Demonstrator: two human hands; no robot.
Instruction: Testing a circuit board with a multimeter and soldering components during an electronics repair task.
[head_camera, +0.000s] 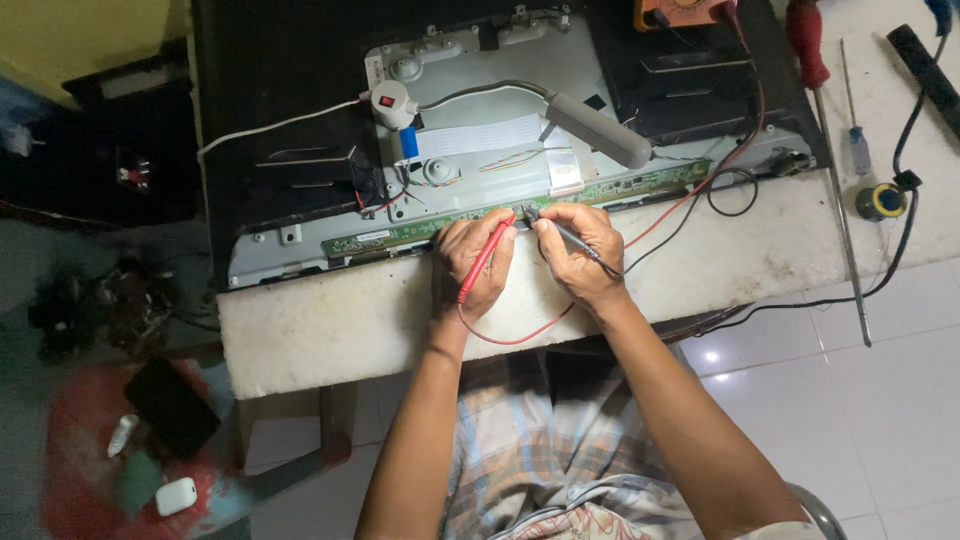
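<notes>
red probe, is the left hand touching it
Touching: the head view shows the left hand wrapped around the red probe.

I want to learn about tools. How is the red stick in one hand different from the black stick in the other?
The red stick is bright red and sits in the left hand; the black stick is dark and sits in the right hand. The red stick trails a red wire, the black stick a black wire. Both tips meet close together on the long green board.
</notes>
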